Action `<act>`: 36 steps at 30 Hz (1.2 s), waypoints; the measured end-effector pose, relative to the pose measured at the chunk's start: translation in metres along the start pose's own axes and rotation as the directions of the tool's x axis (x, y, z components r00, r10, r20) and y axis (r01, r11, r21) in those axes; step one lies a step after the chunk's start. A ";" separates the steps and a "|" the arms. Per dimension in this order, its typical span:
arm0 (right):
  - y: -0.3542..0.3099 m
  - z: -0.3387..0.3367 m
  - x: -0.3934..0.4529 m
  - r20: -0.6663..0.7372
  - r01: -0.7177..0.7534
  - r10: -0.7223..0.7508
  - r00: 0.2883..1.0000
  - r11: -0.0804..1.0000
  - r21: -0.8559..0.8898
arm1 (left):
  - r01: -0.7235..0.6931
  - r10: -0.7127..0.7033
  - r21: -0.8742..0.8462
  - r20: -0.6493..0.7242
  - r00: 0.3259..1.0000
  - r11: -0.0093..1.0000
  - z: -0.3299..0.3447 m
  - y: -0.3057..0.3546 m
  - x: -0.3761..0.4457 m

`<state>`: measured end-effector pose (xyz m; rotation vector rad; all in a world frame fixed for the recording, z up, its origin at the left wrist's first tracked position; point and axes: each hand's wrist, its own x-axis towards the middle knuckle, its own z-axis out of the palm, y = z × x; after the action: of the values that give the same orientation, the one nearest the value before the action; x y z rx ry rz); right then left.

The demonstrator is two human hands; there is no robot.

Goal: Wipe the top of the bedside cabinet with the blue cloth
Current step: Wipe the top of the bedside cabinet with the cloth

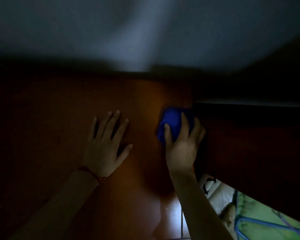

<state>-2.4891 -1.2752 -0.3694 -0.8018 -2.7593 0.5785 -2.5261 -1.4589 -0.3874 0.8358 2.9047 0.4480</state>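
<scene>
Head view, dim and blurred. Brown wooden bedside cabinet top fills the middle of the frame, grey wall behind it.

Blue cloth sits bunched on the tabletop at its right side, just beside a dark raised edge that runs off to the right. The cloth is a crumpled wad, no clean shape; its long axis runs roughly from near-left to far-right, far end pointing toward the wall and that dark edge.

Right hand lies on top of the cloth, fingers curled over it and gripping, thumb on the cloth's left side. Palm down, forearm coming in from bottom right.

Left hand is flat on the tabletop, fingers straight and spread, holding nothing, pointing away toward the wall. It is apart from the cloth, to its left. A reddish bracelet is on that wrist, with a light sleeve below it.

Bottom right: green patterned fabric with blue lines, lower than the cabinet; what it belongs to is not clear.
</scene>
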 end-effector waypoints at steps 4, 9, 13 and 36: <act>-0.010 0.011 0.058 0.086 -0.104 0.092 0.992 0.985 0.140 | 0.001 -0.001 0.013 0.008 1.000 1.000 0.001 -0.003 0.011; -0.003 0.004 0.033 0.063 -0.016 0.009 0.998 0.994 0.106 | 0.016 -0.016 -0.007 0.019 1.000 1.000 -0.001 -0.003 0.012; -0.015 0.012 0.085 0.091 -0.151 0.143 0.986 0.984 0.098 | 0.015 -0.015 0.001 0.020 1.000 1.000 -0.002 -0.002 0.014; -0.019 0.015 0.022 0.051 0.089 -0.091 0.995 0.995 0.037 | 0.008 -0.008 -0.029 0.000 1.000 1.000 -0.001 -0.004 0.014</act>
<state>-2.5211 -1.2826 -0.3725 -0.6596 -2.8080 0.6371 -2.5396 -1.4549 -0.3876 0.8199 2.8935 0.4877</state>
